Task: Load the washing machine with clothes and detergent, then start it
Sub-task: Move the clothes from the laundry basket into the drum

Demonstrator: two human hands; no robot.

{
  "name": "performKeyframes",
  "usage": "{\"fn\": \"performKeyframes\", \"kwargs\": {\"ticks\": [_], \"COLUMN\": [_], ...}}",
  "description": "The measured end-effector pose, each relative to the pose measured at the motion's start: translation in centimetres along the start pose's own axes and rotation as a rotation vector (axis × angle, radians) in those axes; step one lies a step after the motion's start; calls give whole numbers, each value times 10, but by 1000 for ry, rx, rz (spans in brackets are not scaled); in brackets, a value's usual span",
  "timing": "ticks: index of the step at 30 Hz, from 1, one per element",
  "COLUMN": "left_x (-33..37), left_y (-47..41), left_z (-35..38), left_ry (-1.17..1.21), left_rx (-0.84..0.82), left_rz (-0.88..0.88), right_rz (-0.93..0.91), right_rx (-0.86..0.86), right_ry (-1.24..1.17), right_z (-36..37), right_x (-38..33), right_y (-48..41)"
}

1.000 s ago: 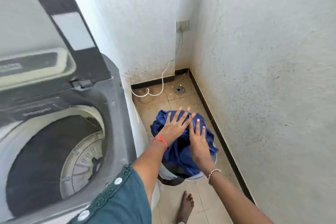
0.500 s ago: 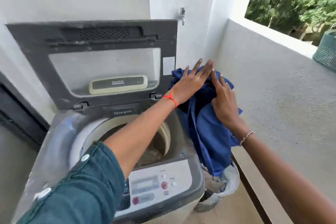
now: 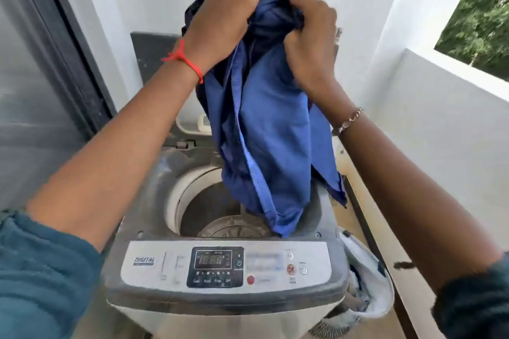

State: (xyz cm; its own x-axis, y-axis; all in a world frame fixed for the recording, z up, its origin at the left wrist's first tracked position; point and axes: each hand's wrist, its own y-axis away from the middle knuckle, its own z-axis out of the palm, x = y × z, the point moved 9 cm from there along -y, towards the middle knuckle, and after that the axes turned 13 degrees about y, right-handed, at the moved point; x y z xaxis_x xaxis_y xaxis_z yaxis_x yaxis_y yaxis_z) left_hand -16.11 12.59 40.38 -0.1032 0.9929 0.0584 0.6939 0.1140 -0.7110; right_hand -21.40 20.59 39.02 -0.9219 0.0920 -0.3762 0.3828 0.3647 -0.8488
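A top-loading washing machine stands in front of me with its lid raised against the wall. A bundle of blue cloth hangs above the open drum, its lower end dipping past the drum's right rim. My left hand presses the bundle from the left and my right hand grips it from the right, both high above the machine. The control panel with a lit display faces me at the front.
A white laundry basket with more clothes stands on the floor right of the machine. A low white balcony wall runs along the right. A dark door frame is at the left.
Both hands lifted the blue cloth out of the basket, up and leftward, so it now hangs over the drum opening. The view swung from the floor to the machine's front.
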Motion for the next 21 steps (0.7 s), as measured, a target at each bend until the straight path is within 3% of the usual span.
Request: {"fn": "performKeyframes", "kwargs": {"ticks": [2,6,10,21], "left_x": [-17,-38,-52,-70], "left_y": [26,115,200,322], "left_z": [2,82,150,218], "left_ry": [-103,-289,-305,-246], "left_rx": [-55,-230,-478,-847], "left_rz": [-30,-56,-125,-353], "right_rz": [114,274,388,413], "right_rx": [-110,-339,-569,-1071], "right_ry": [-50,4,-3,119], "right_z": [36,102,151,209], "right_x": [13,45,69,92], "right_y": [30,123,217,328]}}
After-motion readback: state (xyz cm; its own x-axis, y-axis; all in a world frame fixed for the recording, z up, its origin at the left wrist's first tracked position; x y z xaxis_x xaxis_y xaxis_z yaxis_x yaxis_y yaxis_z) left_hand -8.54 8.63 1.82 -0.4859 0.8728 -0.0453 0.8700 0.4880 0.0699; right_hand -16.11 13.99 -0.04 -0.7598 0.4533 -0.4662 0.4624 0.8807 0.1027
